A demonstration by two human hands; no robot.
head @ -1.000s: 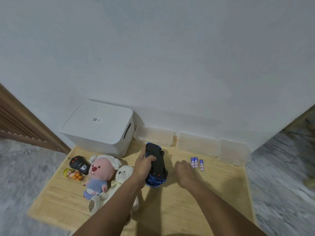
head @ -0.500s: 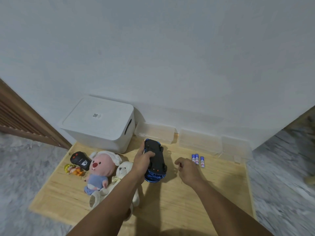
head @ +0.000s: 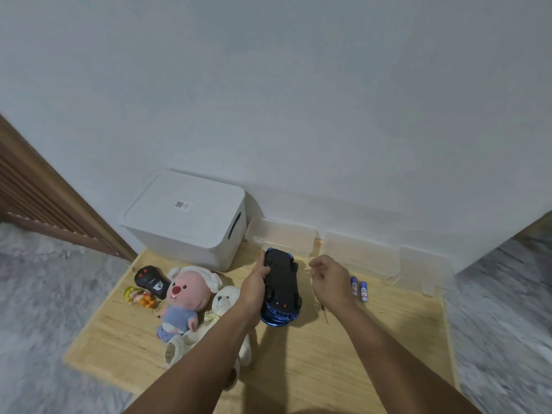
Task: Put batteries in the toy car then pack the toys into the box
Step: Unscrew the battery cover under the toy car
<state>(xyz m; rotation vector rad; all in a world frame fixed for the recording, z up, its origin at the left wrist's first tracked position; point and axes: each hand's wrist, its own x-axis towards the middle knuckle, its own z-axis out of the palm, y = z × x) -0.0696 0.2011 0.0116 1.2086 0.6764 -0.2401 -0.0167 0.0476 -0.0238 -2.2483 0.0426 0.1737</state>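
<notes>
Blue toy car [head: 282, 282] upturned, lengthwise away | L fingers [head: 264, 268] clamped on it | R fingers [head: 316, 264] curled

My blue toy car [head: 282, 282] lies belly-up on the counter [head: 343, 363], its black underside and wheels showing. Two blue batteries [head: 358, 287] lie side by side just right of it. The white box [head: 191, 216] stands lidded at the back left, with the pink plush [head: 182, 297], white bear [head: 224, 303], black remote [head: 150, 282] and small orange toy [head: 139, 296] in front.
</notes>
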